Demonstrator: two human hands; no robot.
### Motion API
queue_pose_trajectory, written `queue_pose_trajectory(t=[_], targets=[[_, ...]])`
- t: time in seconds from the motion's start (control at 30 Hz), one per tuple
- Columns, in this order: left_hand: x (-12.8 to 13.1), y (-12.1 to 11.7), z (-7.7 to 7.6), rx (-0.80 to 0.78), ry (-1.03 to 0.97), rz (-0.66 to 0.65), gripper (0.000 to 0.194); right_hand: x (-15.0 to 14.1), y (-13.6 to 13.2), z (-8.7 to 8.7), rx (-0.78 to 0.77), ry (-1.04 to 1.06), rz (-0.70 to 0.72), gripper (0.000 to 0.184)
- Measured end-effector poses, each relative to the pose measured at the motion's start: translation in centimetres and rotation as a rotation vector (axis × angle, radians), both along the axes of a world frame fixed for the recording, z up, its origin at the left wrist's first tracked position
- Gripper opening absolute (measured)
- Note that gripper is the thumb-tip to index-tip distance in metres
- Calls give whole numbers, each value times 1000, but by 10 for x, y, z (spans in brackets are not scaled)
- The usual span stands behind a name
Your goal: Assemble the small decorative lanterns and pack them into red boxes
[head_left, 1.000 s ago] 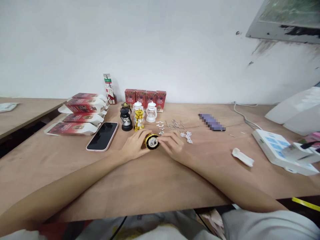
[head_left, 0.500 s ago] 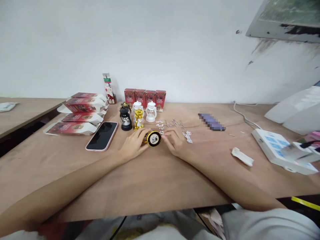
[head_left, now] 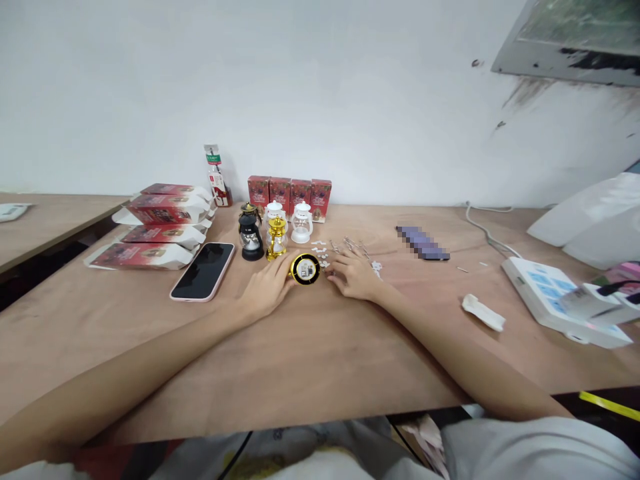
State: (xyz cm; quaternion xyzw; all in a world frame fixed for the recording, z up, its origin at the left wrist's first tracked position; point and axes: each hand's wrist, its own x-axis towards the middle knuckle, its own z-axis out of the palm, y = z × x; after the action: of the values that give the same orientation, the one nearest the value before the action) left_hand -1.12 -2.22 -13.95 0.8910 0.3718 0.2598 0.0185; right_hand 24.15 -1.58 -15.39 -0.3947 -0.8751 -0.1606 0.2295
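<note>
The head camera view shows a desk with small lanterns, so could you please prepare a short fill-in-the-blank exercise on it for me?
1. The gold-rimmed lantern with its base facing the camera is held in the person's ____ hand.
2. Behind the white lanterns stand ____ upright red boxes.
3. The smartphone in a pink case lies with its screen facing ____.
4. The standing lantern nearest the smartphone is ____ in colour.

Missing words: left; four; up; black.

A gold lantern point(head_left: 305, 269) is tipped, its black base point(head_left: 305, 281) seemingly uncovered.
</note>
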Motion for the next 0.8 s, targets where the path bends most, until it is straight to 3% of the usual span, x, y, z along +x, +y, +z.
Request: queue_pose_trajectory(t=[0.37,0.57,0.8], targets=[[0,1,-2,-40,11,16,53,4,6,-3,-167,141,131,13],[-1,1,-3,-19,4,1,53,9,2,10,-278,134,186,31],[-1,1,-2,-5,17,-1,52,7,7,0,-201,144,190,21]])
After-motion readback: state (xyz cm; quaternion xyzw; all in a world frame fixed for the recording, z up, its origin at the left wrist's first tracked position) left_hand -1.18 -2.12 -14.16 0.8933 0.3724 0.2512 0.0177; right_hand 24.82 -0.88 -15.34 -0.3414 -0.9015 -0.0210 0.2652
